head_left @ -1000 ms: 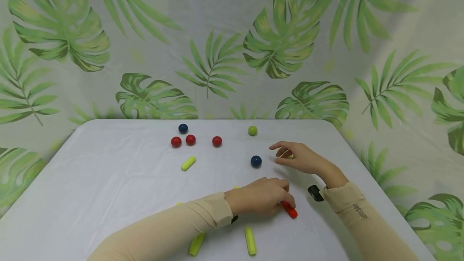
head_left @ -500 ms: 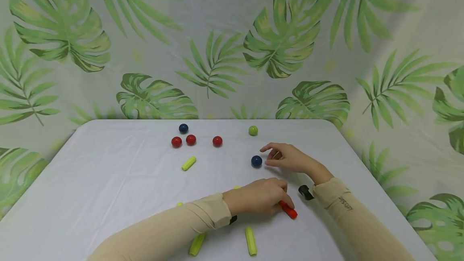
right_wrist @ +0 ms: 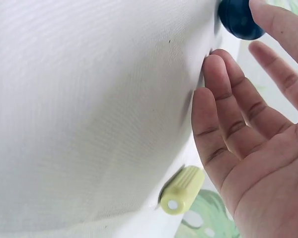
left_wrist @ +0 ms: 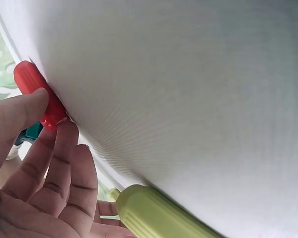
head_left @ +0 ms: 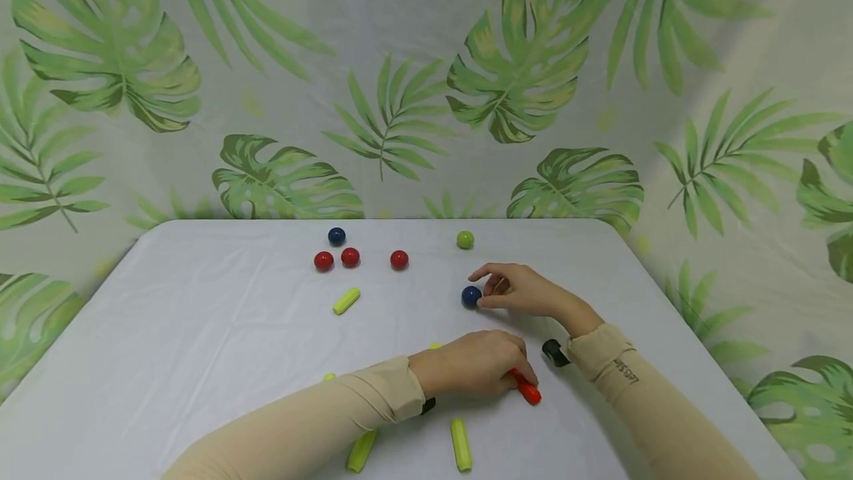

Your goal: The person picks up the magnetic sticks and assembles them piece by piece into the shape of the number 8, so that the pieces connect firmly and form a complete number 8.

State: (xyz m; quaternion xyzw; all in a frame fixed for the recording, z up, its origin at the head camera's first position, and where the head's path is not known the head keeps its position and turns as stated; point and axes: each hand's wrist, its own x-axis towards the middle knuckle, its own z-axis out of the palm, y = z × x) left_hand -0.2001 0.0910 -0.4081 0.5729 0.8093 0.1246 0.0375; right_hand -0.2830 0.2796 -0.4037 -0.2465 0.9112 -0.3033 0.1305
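Observation:
My left hand point(head_left: 473, 365) pinches a short red ribbed plastic stick point(head_left: 528, 388) low over the table. In the left wrist view the thumb lies on the red stick point(left_wrist: 38, 91), with fingertips at its lower end. My right hand point(head_left: 523, 291) is beside a dark blue ball point(head_left: 469, 298), thumb tip at the ball's right side and index finger raised above. In the right wrist view the thumb overlaps the edge of the blue ball point(right_wrist: 238, 20); whether it presses on it I cannot tell. The other fingers are loosely bent and hold nothing.
Yellow-green sticks lie about: one point(head_left: 346, 301) left of centre, one point(head_left: 460, 444) in front, another point(head_left: 362, 450) partly under the left forearm. Farther back are red balls point(head_left: 399, 260), a second blue ball point(head_left: 336, 236) and a green ball point(head_left: 465, 240). The left arm crosses the white table point(head_left: 200, 317).
My right hand has moved left, up to the blue ball. My left hand has kept its hold on the red stick and barely shifted.

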